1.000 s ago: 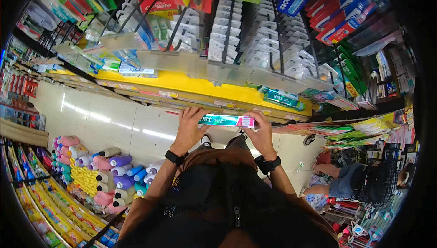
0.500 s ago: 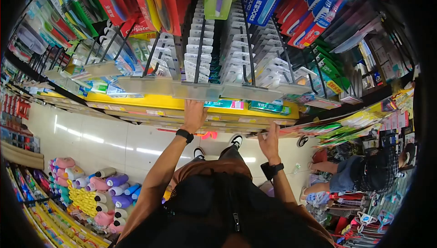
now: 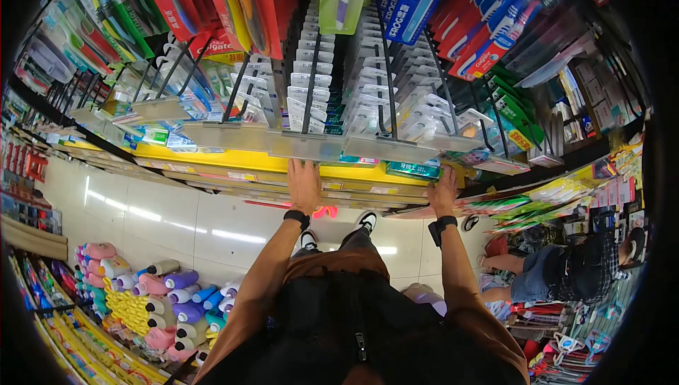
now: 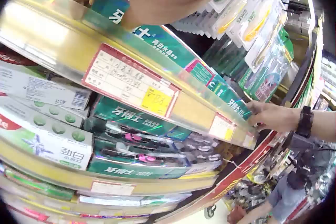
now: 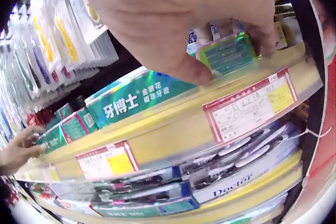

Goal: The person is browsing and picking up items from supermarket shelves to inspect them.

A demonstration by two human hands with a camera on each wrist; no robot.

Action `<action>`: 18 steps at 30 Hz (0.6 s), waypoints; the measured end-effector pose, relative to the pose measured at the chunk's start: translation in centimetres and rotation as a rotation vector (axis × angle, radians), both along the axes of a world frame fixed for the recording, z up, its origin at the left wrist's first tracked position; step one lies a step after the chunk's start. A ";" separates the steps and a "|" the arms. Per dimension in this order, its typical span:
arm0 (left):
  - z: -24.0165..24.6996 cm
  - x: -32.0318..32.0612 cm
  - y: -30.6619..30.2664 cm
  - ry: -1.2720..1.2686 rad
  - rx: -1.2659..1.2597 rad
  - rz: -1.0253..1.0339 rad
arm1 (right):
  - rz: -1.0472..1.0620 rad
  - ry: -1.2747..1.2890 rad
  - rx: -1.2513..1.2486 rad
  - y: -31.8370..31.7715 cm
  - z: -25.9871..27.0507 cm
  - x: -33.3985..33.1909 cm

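Observation:
My left hand (image 3: 304, 185) is at the shelf edge. In the left wrist view its thumb and fingers pinch the left end of a teal toothpaste box (image 4: 163, 48), partly hidden by the palm. To the right, my right hand (image 3: 443, 193) reaches to the same ledge. Its thumb and fingers grip the right end of a second teal toothpaste box (image 5: 139, 98), seen in the right wrist view. Both boxes lie lengthwise along the yellow shelf (image 3: 247, 161), behind a clear front strip. A black band circles each wrist.
Packaged toothbrushes (image 3: 311, 77) hang on hooks above the ledge. Price labels (image 4: 131, 80) line the shelf fronts, with more boxes (image 4: 142, 116) below. Bottles (image 3: 187, 293) stand on the floor behind at left. Another person (image 3: 559, 272) is at the right.
The single toothpaste box held in both hands a second ago now lies on the shelf under the left hand. The right hand has moved right and up onto the other box.

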State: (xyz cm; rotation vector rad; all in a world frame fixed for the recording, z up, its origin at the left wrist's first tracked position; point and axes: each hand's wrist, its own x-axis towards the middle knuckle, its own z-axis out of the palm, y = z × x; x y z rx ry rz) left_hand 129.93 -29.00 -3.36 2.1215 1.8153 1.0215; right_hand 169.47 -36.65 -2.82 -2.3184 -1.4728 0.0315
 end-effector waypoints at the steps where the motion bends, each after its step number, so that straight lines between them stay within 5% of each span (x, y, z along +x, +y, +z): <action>1: -0.1 -0.3 0.2 0.001 0.000 0.005 | 0.025 -0.024 0.010 0.1 -0.5 0.2; 5: -1.4 -1.0 0.6 0.002 0.053 -0.051 | -0.034 -0.125 -0.062 -0.4 1.0 -0.8; 11: 1.7 -0.3 -2.0 -0.022 0.026 -0.006 | 0.144 -0.242 0.093 -2.8 7.9 -3.6; 16: 4.3 0.3 -5.5 -0.180 -0.080 -0.147 | 0.168 0.055 0.076 -7.3 12.4 -7.0; 18: 4.4 0.2 -5.5 -0.637 -0.731 -0.466 | 0.073 0.258 -0.004 -9.0 14.3 -8.8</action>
